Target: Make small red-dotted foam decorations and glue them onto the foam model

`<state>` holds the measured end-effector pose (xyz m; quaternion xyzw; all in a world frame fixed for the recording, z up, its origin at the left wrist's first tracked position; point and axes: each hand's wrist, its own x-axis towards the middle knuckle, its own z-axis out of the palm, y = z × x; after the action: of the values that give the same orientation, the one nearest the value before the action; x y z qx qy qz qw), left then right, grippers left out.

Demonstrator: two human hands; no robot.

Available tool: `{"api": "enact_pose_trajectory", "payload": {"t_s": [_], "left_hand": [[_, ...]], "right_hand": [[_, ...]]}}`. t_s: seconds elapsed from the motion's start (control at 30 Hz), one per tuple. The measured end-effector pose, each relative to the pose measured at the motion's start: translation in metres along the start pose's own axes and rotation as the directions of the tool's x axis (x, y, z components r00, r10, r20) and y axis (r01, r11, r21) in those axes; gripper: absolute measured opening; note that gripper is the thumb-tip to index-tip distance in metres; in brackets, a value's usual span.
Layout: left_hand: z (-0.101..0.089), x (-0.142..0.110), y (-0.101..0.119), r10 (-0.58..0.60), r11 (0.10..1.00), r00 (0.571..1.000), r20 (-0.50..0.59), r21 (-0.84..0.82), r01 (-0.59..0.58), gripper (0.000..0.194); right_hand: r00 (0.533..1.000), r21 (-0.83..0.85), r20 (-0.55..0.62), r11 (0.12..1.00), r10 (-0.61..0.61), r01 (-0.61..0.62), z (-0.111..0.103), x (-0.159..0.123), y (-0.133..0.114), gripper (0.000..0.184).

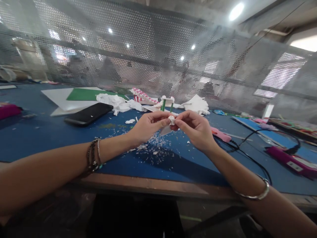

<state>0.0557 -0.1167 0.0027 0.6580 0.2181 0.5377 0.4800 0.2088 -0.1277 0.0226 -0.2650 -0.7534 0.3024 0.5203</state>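
Head view: I have the left hand [145, 129] and right hand [196, 130] meeting at centre, both grips narrow, fingertips pinching one small white piece [171, 119] above the blue table [42, 135]. I note white scraps [158, 145] below it, a black phone [89, 114] left, a green-legged model [163, 104] on the far side.

"Where's the left hand [145, 128]?"
"Extended from the near left, thumb [162, 124] and fingers [160, 115] pinched."
"And the right hand [197, 129]?"
"Mirroring it from the near right, fingers bent, tips close to the left's."
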Motion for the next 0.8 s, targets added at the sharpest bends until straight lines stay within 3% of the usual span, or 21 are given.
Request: {"api": "enact_pose_trajectory", "payload": {"t_s": [0.13, 0.47, 0.6, 0.8], "left_hand": [[-0.0004, 0.0000, -0.0018, 0.013, 1.000, 0.999, 0.053, 0.002, -0.013, 0.020], [0.0012, -0.0014, 0.0025, 0.091, 0.975, 0.996, 0.005, 0.201, -0.091, 0.020], [0.0007, 0.0017, 0.0024, 0.037, 0.986, 0.999, -0.011, 0.163, -0.034, 0.015], [-0.0022, 0.0038, 0.0001, -0.033, 0.996, 0.999, -0.010, 0.086, 0.034, 0.008]], "right_hand": [[1.000, -0.045, -0.009, 0.999, -0.003, 0.002, -0.0016, 0.0008, 0.0003, 0.011], [0.991, -0.200, -0.054, 0.973, -0.126, 0.113, 0.0020, -0.0022, 0.0055, 0.009], [0.976, -0.286, -0.017, 0.937, -0.216, 0.202, -0.0010, -0.0039, 0.0045, 0.007], [0.931, -0.432, 0.145, 0.825, -0.335, 0.365, -0.0052, -0.0044, 0.0026, 0.012]]}}
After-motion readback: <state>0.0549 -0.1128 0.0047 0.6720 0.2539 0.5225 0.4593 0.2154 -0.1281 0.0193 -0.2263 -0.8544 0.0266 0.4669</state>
